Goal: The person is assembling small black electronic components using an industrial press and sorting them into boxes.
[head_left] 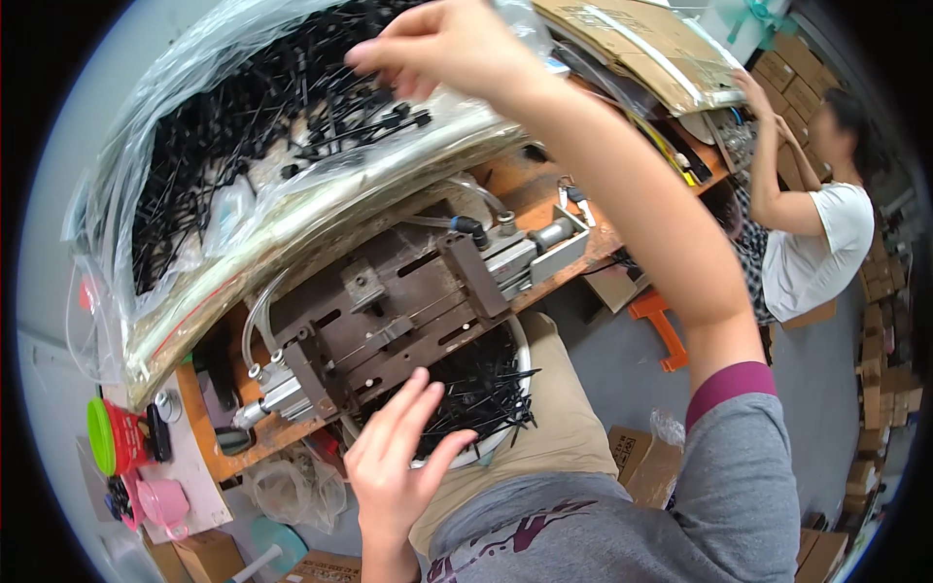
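Observation:
My right hand [442, 51] reaches over a large box lined with clear plastic [233, 291]. Inside lies a heap of thin black rod-like parts [209, 146] with wider ends. The fingers of that hand are loosely bent and apart, and nothing shows in them. My left hand [397, 457] is open, its fingers stretched toward the front edge of a brown metal fixture [398, 301]. Below that edge, a white-rimmed tub [522, 389] on my lap holds more black parts [476, 384], close beside my left fingers.
Pneumatic cylinders [292, 394] with clear hoses flank the fixture on an orange-brown bench [209, 437]. Keys [575, 199] lie at its right. A red and green tub [117, 437] and a pink cup [163, 503] stand at left. Another person [816, 233] works at right, near an orange stool [663, 330].

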A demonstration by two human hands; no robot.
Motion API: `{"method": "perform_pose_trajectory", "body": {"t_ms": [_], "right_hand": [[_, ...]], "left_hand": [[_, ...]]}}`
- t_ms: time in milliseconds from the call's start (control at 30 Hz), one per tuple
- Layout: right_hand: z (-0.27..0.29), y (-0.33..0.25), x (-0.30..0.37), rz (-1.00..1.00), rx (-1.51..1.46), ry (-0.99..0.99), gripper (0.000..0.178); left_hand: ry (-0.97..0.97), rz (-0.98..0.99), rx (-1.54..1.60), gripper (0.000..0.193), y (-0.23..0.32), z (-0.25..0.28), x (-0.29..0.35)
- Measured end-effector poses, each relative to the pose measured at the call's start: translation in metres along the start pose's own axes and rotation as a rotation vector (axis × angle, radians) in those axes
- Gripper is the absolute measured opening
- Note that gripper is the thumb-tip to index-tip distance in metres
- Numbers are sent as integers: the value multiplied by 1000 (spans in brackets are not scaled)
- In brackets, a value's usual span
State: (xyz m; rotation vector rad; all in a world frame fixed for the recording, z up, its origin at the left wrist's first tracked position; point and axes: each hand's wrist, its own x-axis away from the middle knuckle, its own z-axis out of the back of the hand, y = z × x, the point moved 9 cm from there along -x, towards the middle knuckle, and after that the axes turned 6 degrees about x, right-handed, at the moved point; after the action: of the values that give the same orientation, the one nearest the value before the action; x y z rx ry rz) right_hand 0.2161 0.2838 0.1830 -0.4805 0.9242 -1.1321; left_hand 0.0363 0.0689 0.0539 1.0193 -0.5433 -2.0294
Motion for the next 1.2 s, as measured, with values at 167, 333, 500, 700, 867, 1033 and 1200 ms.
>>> {"method": "perform_pose_trajectory", "body": {"t_ms": [167, 333, 500, 700, 867, 1033, 1200], "right_hand": [[-91, -13, 93, -173, -553, -467, 30], [-125, -6, 142, -257, -684, -586, 31], [-83, -6, 102, -85, -401, -264, 28], [-44, -25, 17, 359, 411, 120, 17], [-89, -28, -18, 313, 928, -279, 27], [-99, -13, -22, 306, 985, -477, 24], [-102, -28, -17, 321, 996, -689, 34]], "left_hand": [[445, -16, 67, 57, 7, 38, -6], [386, -46, -63, 39, 9, 38, -8], [394, 114, 63, 35, -8, 37, 2], [252, 118, 37, 30, -14, 13, 1], [160, 97, -197, 27, -19, 1, 4], [83, 11, -295, 25, -17, -18, -6], [67, 14, -368, 24, -19, -15, -8]]}}
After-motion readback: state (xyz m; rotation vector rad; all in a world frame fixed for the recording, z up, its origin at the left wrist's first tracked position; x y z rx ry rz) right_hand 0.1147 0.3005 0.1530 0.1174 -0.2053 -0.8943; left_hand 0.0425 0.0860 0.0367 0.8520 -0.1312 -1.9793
